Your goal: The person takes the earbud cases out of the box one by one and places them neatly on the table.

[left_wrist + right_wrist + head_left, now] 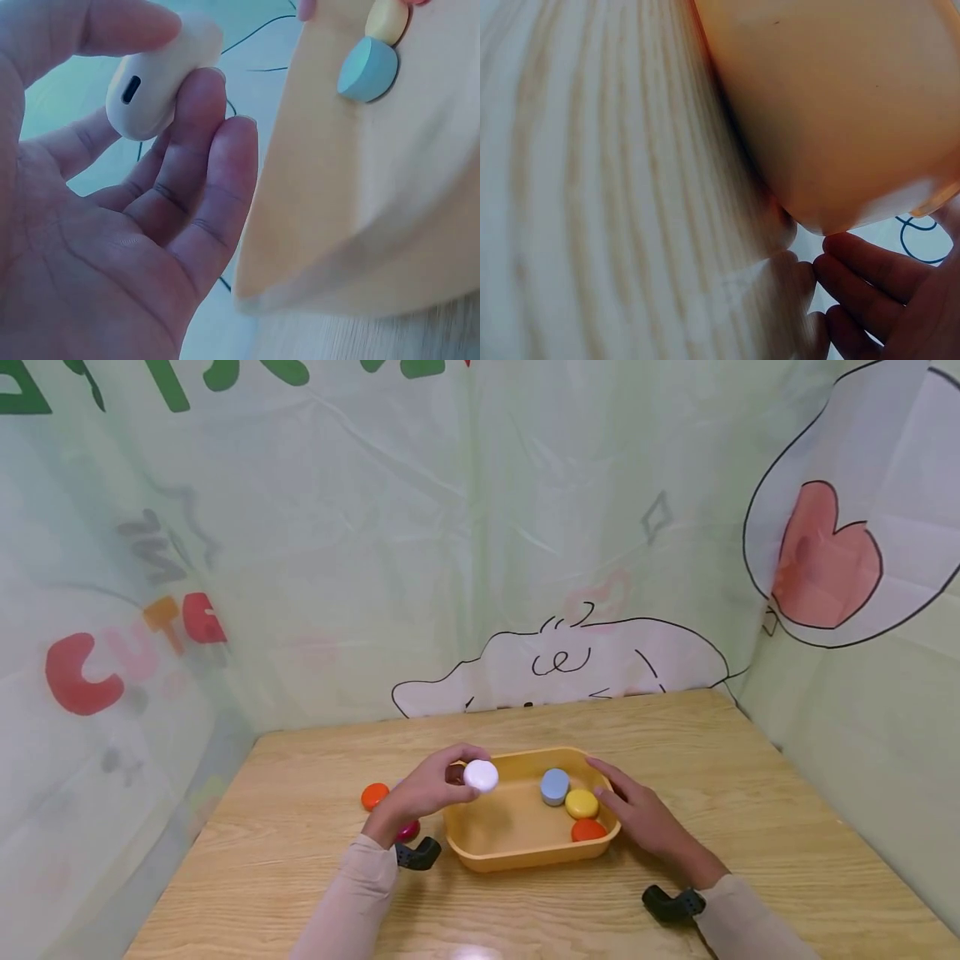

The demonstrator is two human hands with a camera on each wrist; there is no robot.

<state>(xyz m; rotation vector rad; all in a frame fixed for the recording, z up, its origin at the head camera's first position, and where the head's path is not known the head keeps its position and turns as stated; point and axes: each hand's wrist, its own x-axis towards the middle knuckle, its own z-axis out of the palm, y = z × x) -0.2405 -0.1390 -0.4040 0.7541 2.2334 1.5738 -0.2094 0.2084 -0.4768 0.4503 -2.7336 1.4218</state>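
Pink, orange and red letters reading CUTE [129,653] run up the hanging sheet [337,543] on the left; large green characters [225,372] above are cut off, so I can't read them. On the worktop [750,810], set in from its left edge, lies one orange-red round piece [375,797]; next comes one magenta piece [408,832], partly hidden under the wrist of the left hand [431,787]. That hand is partly closed, thumb and fingertips pinching one white rounded case [481,776] above the left end of the yellow tray [517,862]; the case has a small dark slot [132,90] in its end.

The tray sits near the middle of the worktop, well apart from the far edge and the right edge, with bare wood between; inside, its left half is open floor, and three pieces gather toward the right: one blue [554,787], one yellow [582,804] and one red-orange [588,831] in the near right corner; that makes six pieces I can count. The right hand [637,810] grips the tray's right end, thumb at the rim, fingers against the outer wall; farther right, a red heart [825,560] is printed on the sheet.
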